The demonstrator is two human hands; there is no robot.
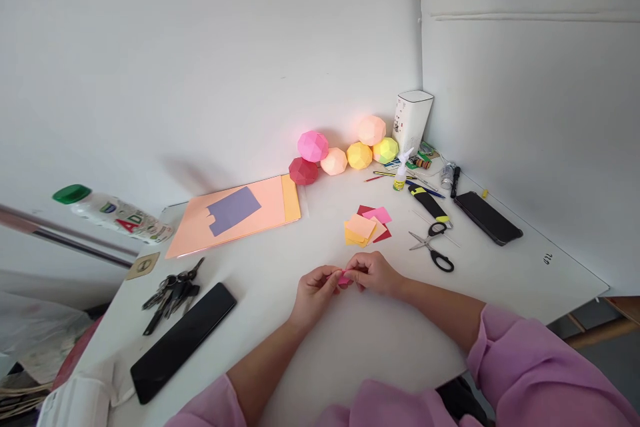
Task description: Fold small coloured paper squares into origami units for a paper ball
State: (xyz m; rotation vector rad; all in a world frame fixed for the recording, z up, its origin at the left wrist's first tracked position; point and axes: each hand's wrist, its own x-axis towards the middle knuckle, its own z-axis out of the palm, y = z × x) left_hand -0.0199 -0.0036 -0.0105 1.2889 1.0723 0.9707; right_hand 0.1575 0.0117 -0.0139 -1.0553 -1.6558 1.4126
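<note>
Between my two hands, near the middle of the table, is a small piece of bright pink paper [343,278]. My left hand [316,290] pinches its left side with thumb and fingers. From the other side my right hand [374,272] grips it the same way, so the fingers cover much of the paper. Just beyond the hands lies a loose pile of paper squares [364,227] in peach, yellow, pink and red. Black-handled scissors [433,245] rest partly spread to the right of my right hand.
Faceted paper balls [334,161] stand against the wall. A glue bottle [400,173], a box cutter [429,203] and a black phone [489,217] lie at right. Peach sheets [187,230], keys [173,293], a larger phone [183,343] and a tilted white bottle [120,215] are at left.
</note>
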